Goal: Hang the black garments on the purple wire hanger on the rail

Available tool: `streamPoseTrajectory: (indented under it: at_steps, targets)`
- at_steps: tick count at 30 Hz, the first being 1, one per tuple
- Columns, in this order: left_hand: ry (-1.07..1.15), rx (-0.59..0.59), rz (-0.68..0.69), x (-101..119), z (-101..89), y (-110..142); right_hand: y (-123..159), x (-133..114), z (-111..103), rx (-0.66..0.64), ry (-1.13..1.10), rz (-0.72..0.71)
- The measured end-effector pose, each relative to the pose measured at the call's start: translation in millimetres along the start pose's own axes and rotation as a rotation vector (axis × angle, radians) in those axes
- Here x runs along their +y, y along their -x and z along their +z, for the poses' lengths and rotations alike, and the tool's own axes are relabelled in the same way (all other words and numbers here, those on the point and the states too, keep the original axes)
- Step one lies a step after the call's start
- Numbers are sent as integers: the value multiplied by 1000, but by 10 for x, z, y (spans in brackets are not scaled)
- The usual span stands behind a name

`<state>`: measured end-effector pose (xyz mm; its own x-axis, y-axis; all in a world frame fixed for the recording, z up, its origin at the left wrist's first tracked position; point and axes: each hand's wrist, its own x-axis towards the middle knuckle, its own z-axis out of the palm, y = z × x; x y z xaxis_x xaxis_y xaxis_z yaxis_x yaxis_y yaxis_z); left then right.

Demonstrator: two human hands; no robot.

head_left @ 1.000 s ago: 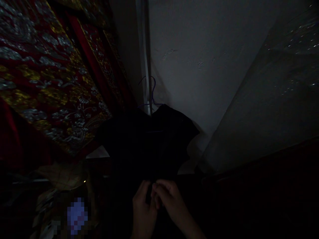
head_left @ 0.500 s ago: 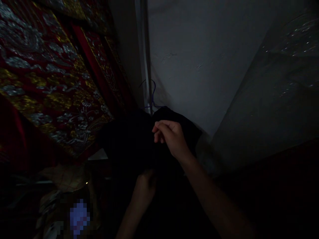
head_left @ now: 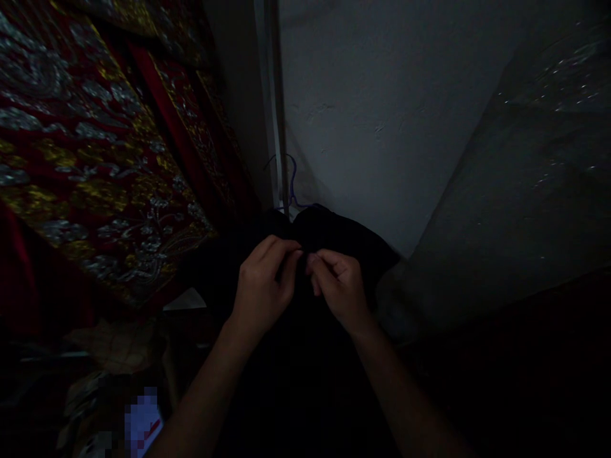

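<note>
A black shirt (head_left: 351, 235) hangs in dim light on a thin purple hanger (head_left: 294, 175). My left hand (head_left: 262, 280) pinches the front of the shirt just below the neck, with thumb and forefinger together. Close beside it, my right hand (head_left: 340, 280) is also closed at the shirt's front, its thumb against the bent fingers. The two sets of fingertips almost meet at the middle of the chest. Whatever small piece of cloth or fastening lies between them is too dark to make out.
A metal pole (head_left: 272, 89) stands behind the hanger, against a pale wall (head_left: 372, 114). Red cloth with gold and silver embroidery (head_left: 100, 133) fills the left. Clear plastic sheeting (head_left: 539, 172) covers the right. A pixelated bluish patch (head_left: 142, 420) shows at lower left.
My left hand has risen from low on the shirt to its upper front, beside my right hand. My right hand has shifted slightly right and down.
</note>
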<state>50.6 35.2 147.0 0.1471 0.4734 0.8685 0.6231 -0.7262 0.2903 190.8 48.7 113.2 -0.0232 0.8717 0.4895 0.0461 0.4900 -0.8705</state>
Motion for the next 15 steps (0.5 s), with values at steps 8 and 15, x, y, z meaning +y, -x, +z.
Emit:
streamPoseTrajectory:
  at_steps: [8, 15]
  targets:
    - [545, 554, -710, -563, -780, 314, 948, 440, 123, -73, 30, 217]
    - [373, 640, -700, -1047, -860, 1025, 1273, 449, 122, -102, -100, 383]
